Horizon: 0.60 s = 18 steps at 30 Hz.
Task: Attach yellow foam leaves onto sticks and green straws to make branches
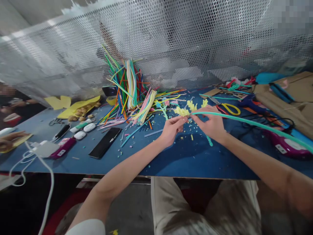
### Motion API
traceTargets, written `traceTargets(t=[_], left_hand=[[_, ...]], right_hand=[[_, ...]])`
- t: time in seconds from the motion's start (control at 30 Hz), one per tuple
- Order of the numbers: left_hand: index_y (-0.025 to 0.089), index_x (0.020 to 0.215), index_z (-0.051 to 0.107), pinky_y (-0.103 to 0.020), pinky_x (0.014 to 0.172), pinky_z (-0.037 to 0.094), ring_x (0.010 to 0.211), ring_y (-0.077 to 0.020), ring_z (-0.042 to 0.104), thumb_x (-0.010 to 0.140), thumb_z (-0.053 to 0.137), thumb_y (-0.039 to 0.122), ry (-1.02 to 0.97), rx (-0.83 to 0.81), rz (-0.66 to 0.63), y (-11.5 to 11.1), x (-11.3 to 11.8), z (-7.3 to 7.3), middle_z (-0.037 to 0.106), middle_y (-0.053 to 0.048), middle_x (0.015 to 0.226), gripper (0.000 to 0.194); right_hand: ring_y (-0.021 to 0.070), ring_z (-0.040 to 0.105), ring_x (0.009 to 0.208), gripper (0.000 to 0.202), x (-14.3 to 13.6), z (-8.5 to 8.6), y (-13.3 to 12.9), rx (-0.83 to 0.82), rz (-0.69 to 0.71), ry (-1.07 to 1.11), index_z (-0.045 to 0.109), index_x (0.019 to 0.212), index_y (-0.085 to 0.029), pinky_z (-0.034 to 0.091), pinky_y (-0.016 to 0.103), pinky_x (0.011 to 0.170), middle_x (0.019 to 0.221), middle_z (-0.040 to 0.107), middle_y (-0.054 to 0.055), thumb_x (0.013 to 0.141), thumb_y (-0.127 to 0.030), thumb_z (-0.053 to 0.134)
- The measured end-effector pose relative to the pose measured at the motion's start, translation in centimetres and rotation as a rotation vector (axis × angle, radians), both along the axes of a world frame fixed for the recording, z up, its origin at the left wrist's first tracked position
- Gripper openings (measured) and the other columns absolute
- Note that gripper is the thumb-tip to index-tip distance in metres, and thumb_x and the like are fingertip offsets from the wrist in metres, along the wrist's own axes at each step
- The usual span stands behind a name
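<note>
My left hand (173,130) pinches the base of a fluffy yellow pipe-cleaner piece (181,111) above the blue table. Right beside it, my right hand (209,122) has its fingers closed on a long green pipe cleaner (246,120), which runs off to the right edge. More yellow tufts (192,105) rise between and behind the hands. Below my right hand a short green end (209,140) hangs down. The exact spot where the fingertips meet the pieces is too small to make out.
Bundled coloured pipe cleaners (132,85) stand behind, against a perforated metal screen (183,42). Yellow-handled scissors (231,109) lie right. A black phone (105,143), purple glue gun (288,143), white cables (51,173) and small clippings occupy the blue table (137,163). A person is at far left.
</note>
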State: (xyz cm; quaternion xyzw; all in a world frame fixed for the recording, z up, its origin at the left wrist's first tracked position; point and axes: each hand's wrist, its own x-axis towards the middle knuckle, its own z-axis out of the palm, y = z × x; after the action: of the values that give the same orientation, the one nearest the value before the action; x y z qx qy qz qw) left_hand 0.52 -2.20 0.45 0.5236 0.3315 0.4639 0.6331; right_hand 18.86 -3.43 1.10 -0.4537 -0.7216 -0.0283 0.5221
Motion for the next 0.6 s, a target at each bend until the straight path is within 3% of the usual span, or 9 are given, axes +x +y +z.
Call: traceTargets(t=[0.1,0.23,0.33,0.47,0.6], left_hand=[[0.018,0.088,0.076,-0.024,0.053,0.033,0.053,-0.0069,0.041,0.082,0.07,0.048,0.262,0.282,0.062,0.1,-0.8,0.5,0.065,-0.002,0.07,0.031],[0.025,0.093,0.078,-0.033,0.081,0.045,0.08,-0.0159,0.06,0.088,0.066,0.037,0.687,1.05,0.303,0.6,-2.5,1.7,0.075,-0.004,0.091,0.017],[0.032,0.104,0.076,-0.039,0.092,0.041,0.097,-0.0207,0.06,0.086,0.069,0.036,0.878,1.377,0.464,1.0,-3.3,2.3,0.075,-0.001,0.101,0.02],[0.033,0.111,0.073,-0.042,0.096,0.037,0.11,-0.0246,0.057,0.089,0.065,0.036,1.05,1.477,0.425,1.6,-3.5,2.4,0.072,-0.001,0.117,0.023],[0.034,0.105,0.074,-0.043,0.097,0.035,0.109,-0.0241,0.058,0.092,0.061,0.036,1.07,1.421,0.283,2.1,-3.5,2.2,0.074,-0.001,0.11,0.018]], right_hand=[[0.0208,0.064,0.073,0.016,0.1,0.1,0.0,-0.077,0.029,0.023,0.076,0.085,-0.023,0.049,0.038,0.076,0.084,0.076,0.004,0.089,-0.033,0.063],[0.0191,0.062,0.068,0.017,0.3,0.0,0.5,-0.227,0.076,0.097,0.076,0.084,-0.02,0.048,0.036,0.072,0.085,0.076,0.005,0.086,-0.031,0.064],[0.0187,0.061,0.068,0.019,0.3,-0.2,0.7,-0.314,0.106,0.081,0.076,0.089,-0.019,0.046,0.034,0.067,0.078,0.073,0.004,0.085,-0.032,0.064],[0.0166,0.058,0.063,0.019,0.0,0.0,0.6,-0.403,0.166,0.031,0.076,0.085,-0.019,0.042,0.031,0.06,0.069,0.069,0.001,0.085,-0.032,0.062],[0.0169,0.062,0.068,0.019,0.0,0.2,0.5,-0.547,0.26,0.08,0.076,0.08,-0.02,0.046,0.03,0.063,0.073,0.073,0.001,0.084,-0.032,0.062]])
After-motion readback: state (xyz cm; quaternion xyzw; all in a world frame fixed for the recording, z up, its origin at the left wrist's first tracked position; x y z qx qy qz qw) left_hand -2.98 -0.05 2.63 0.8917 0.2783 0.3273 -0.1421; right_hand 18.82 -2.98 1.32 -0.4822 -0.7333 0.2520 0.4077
